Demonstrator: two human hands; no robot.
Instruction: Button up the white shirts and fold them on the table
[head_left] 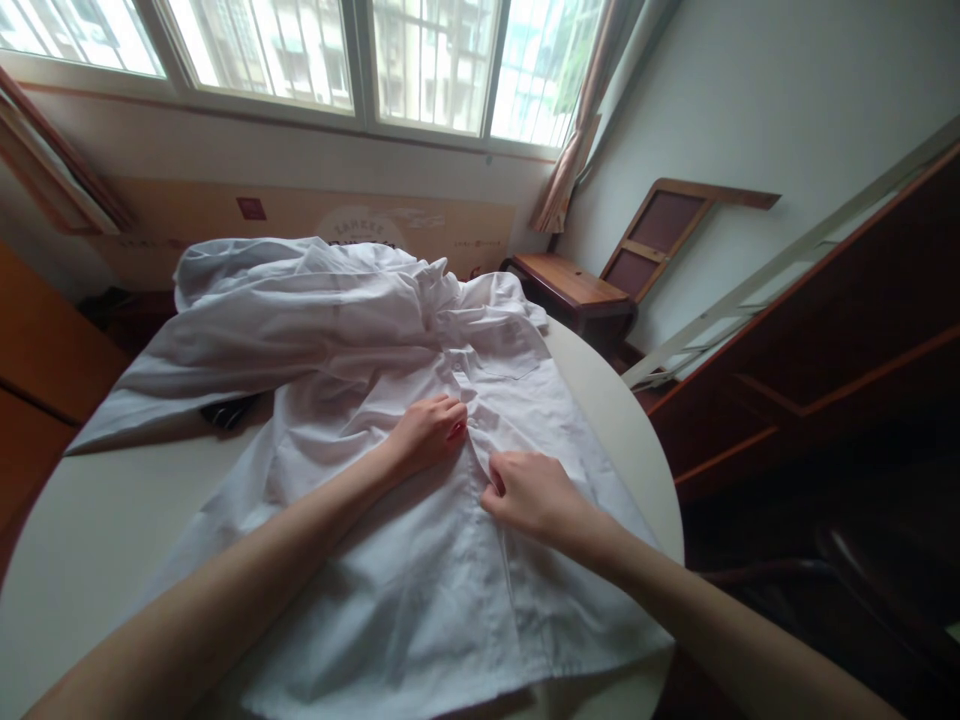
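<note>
A white button-up shirt [360, 330] lies spread front-up on a round pale table [90, 530], its collar end bunched toward the window. My left hand [429, 432] pinches the left edge of the shirt's front opening near mid-chest. Just right of it, my right hand [532, 492] pinches the other front edge, fingers curled into the cloth. A chest pocket [517, 352] shows beyond my right hand. One sleeve stretches out to the left.
A dark object [225, 412] peeks from under the left sleeve. A wooden side table [570, 285] and a folded wooden frame [664, 235] stand at the back right. Dark wood furniture [825, 350] lines the right. Windows and a cardboard sheet [300, 215] are behind.
</note>
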